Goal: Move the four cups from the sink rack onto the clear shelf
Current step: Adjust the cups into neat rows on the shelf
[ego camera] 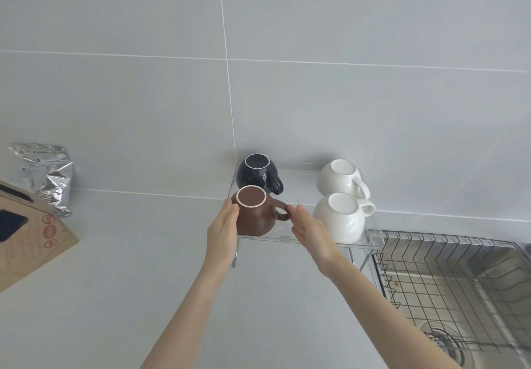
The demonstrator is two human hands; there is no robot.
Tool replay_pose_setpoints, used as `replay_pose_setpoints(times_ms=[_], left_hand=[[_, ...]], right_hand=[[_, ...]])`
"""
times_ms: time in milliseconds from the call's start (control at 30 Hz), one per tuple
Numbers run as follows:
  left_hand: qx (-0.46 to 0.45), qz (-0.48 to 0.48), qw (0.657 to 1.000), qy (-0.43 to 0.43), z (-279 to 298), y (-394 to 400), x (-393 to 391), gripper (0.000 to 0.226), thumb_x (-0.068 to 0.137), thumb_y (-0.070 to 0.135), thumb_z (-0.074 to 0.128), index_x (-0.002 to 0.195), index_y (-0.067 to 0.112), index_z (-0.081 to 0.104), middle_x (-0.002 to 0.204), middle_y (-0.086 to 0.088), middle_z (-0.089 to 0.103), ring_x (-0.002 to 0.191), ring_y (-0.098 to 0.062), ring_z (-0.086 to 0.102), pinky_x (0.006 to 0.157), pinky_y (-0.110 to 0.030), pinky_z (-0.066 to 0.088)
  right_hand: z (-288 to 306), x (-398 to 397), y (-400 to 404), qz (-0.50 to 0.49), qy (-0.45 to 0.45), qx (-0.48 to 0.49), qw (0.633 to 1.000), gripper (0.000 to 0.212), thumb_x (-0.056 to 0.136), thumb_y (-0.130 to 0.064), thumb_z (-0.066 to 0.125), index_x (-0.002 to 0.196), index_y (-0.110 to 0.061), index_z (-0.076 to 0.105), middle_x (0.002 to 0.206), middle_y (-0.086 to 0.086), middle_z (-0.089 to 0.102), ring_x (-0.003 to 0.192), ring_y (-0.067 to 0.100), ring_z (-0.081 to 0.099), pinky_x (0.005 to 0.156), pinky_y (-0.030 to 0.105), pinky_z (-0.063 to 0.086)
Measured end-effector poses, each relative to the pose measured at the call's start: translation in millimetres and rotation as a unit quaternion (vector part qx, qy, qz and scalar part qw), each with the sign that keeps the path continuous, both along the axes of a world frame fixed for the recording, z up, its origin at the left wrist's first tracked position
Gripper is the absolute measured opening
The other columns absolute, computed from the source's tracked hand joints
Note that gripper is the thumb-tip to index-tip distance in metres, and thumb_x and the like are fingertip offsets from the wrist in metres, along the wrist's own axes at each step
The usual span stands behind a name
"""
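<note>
Four cups stand upside down on the clear shelf [287, 238] against the tiled wall. A dark navy cup [256, 175] is at the back left, with a brown cup [254, 215] in front of it. Two white cups are on the right, one at the back [339, 179] and one in front [339, 217]. My left hand [222, 233] lies flat against the brown cup's left side. My right hand [311, 232] has straight fingers, and its fingertips reach the brown cup's handle. Neither hand is wrapped around the cup, which rests on the shelf.
A wire sink rack [448, 276] sits over the steel sink [488, 325] at the lower right, with a drain [448, 345] below it. A crumpled foil bag [47, 173] and a cardboard box [26, 233] are on the grey counter at the left.
</note>
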State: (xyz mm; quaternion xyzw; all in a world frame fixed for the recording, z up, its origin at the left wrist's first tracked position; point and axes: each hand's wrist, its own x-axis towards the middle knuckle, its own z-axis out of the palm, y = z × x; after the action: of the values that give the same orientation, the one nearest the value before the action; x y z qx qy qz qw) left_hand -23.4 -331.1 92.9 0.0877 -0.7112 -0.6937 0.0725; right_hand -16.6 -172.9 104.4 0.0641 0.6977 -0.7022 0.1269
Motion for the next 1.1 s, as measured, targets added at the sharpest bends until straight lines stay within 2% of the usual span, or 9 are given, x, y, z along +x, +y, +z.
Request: replay_pose_setpoints(times_ms=[100,200,267,433,500,633,900,1000,1100], left_hand=[[0.014,0.008,1.0,0.008,0.2,4.2,3.6,0.037,0.094,0.021,0.038,0.129,0.015,0.049,0.125,0.016,0.046,0.12,-0.001,0.041,0.097,-0.018,0.027],[0.02,0.032,0.999,-0.02,3.9,-0.3,-3.6,0.027,0.092,0.027,0.04,0.083,0.017,0.064,0.083,0.011,0.059,0.084,-0.008,0.05,0.077,-0.022,0.038],[0.016,0.055,0.997,-0.044,7.4,-8.5,-17.5,0.026,0.09,0.033,0.041,0.068,0.022,0.05,0.068,0.011,0.047,0.077,-0.014,0.042,0.076,-0.028,0.036],[-0.025,-0.003,0.999,-0.044,20.5,-22.4,-65.3,0.057,0.063,0.062,0.032,0.101,0.027,0.055,0.115,0.0,0.056,0.108,-0.02,0.048,0.103,-0.034,0.033],[-0.04,-0.039,0.998,-0.036,21.8,-20.4,-87.2,0.067,0.078,0.059,0.03,0.125,0.015,0.052,0.137,-0.005,0.049,0.129,-0.019,0.042,0.114,-0.036,0.026],[-0.029,-0.089,0.994,-0.059,19.5,-12.2,-126.6,0.062,0.091,0.05,0.022,0.132,0.008,0.043,0.145,-0.005,0.042,0.133,-0.015,0.037,0.111,-0.028,0.023],[0.009,-0.081,0.994,-0.066,1.1,-6.8,-148.1,0.06,0.092,0.051,0.019,0.13,0.014,0.047,0.144,-0.003,0.042,0.135,-0.014,0.033,0.105,-0.023,0.022],[0.017,-0.073,0.995,-0.065,-2.9,-7.8,-141.1,0.06,0.091,0.052,0.019,0.131,0.017,0.046,0.146,-0.002,0.04,0.138,-0.015,0.03,0.111,-0.027,0.019],[0.022,-0.076,0.995,-0.063,-4.0,-8.2,-135.0,0.058,0.092,0.049,0.018,0.131,0.017,0.045,0.146,-0.001,0.04,0.137,-0.015,0.032,0.107,-0.023,0.02]], right_hand=[[-3.1,-1.1,2.5,0.0,0.006,-0.001,1.0,0.032,0.096,-0.038,0.03,0.116,-0.03,0.054,0.123,-0.009,0.05,0.124,0.008,0.042,0.113,0.028,0.028],[-3.1,-5.7,4.8,-0.009,0.005,0.01,1.0,0.044,0.097,-0.037,0.029,0.128,-0.014,0.051,0.125,-0.003,0.053,0.124,0.011,0.045,0.113,0.031,0.03],[1.3,-12.3,4.5,-0.035,0.007,0.025,0.999,0.048,0.096,-0.04,0.031,0.13,-0.012,0.049,0.129,0.0,0.054,0.123,0.013,0.047,0.113,0.034,0.03],[10.9,-34.6,-5.3,-0.052,0.016,0.044,0.998,0.055,0.092,-0.048,0.031,0.139,-0.019,0.037,0.149,-0.005,0.036,0.136,0.011,0.034,0.117,0.037,0.023],[12.4,-44.4,-7.5,-0.032,-0.007,0.03,0.999,0.054,0.094,-0.047,0.026,0.14,-0.019,0.034,0.141,-0.013,0.039,0.124,0.007,0.043,0.11,0.025,0.027],[11.1,-50.0,-12.4,0.011,-0.024,0.014,1.0,0.047,0.098,-0.039,0.017,0.138,-0.021,0.034,0.119,-0.011,0.039,0.088,-0.002,0.049,0.054,-0.006,0.038],[16.8,-54.4,-11.1,0.024,-0.032,0.015,0.999,0.047,0.098,-0.039,0.013,0.139,-0.026,0.032,0.118,-0.014,0.035,0.097,0.001,0.044,0.041,-0.007,0.032],[14.5,-63.5,-10.5,0.006,-0.047,0.012,0.999,0.048,0.097,-0.044,0.013,0.137,-0.031,0.034,0.122,-0.013,0.037,0.098,0.003,0.04,0.048,-0.002,0.034],[3.8,-77.6,-9.4,-0.01,-0.049,0.023,0.998,0.054,0.093,-0.053,0.012,0.139,-0.033,0.031,0.149,-0.011,0.029,0.129,0.004,0.028,0.096,0.016,0.024]])
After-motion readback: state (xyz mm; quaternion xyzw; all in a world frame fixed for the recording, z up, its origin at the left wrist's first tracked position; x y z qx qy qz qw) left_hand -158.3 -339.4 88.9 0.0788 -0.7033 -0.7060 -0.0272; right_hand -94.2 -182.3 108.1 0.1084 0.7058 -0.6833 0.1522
